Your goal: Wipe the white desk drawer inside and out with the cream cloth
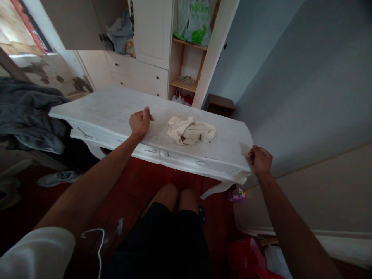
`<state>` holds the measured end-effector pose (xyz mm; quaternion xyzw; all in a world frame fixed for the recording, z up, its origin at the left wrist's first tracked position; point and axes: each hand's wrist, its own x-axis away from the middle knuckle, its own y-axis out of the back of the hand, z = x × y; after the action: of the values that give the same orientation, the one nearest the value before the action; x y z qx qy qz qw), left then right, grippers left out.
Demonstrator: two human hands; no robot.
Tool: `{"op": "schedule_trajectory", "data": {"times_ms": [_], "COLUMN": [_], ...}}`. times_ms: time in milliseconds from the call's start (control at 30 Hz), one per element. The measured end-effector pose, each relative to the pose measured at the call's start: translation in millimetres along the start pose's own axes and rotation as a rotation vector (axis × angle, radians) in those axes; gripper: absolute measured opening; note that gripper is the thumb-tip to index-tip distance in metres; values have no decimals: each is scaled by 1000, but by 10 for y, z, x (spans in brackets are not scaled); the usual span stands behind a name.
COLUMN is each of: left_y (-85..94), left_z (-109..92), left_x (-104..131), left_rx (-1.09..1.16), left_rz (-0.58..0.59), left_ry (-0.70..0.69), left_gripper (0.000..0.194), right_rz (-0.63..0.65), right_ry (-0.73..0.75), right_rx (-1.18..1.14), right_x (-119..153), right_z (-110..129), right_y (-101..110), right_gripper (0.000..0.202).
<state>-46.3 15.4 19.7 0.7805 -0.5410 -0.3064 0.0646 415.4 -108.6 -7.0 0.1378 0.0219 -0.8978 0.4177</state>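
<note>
A crumpled cream cloth with faint printing lies on a worn white table, between my hands. My left hand is closed in a loose fist over the tabletop, left of the cloth and apart from it. At the table's right end is my right hand, its fingers curled together close to the edge. I see nothing held in either hand; whether the right one touches the edge I cannot tell.
Behind the table stands a white cabinet with open doors and shelves holding plastic bags. Grey fabric is heaped at left. A white cable, a shoe and a red bag are on the floor. A wall rises at right.
</note>
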Motion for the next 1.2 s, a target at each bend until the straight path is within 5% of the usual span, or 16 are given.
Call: {"op": "schedule_trajectory", "data": {"times_ms": [133,200,300,367,467,533,633,767,1000,1200], "left_y": [-39,-36,-48,-109,-322,-533,-864,-1168,-1442,-1534], "left_z": [-30,-54,-68,-52,-18,-23,-86,-219,-382,-394], "left_x": [30,207,810,1352,2038,2261,2249,2004,1866,1878], "left_rx": [102,188,318,373,494,657,921,1053,1156,1181], "left_rz": [-35,-94,-172,-181,54,320,647,868,992,939], "left_ry": [-154,-197,-136,9,328,503,821,1122,1233,1261], "left_gripper": [27,29,40,30,14,13,23,36,39,38], "right_rz": [9,10,1,-4,-2,0,-1,2,13,25], "right_ry": [-3,-4,-7,-7,-10,-7,8,10,7,12], "right_rx": [3,5,22,37,45,39,27,14,21,46], "right_x": [6,17,32,34,21,8,-1,1,0,-8], "right_z": [19,34,52,53,36,22,14,28,26,8], "right_y": [-4,-7,-15,-19,-19,-16,-14,-23,-21,-13], "right_gripper": [34,35,35,34,33,33,32,32,33,36]}}
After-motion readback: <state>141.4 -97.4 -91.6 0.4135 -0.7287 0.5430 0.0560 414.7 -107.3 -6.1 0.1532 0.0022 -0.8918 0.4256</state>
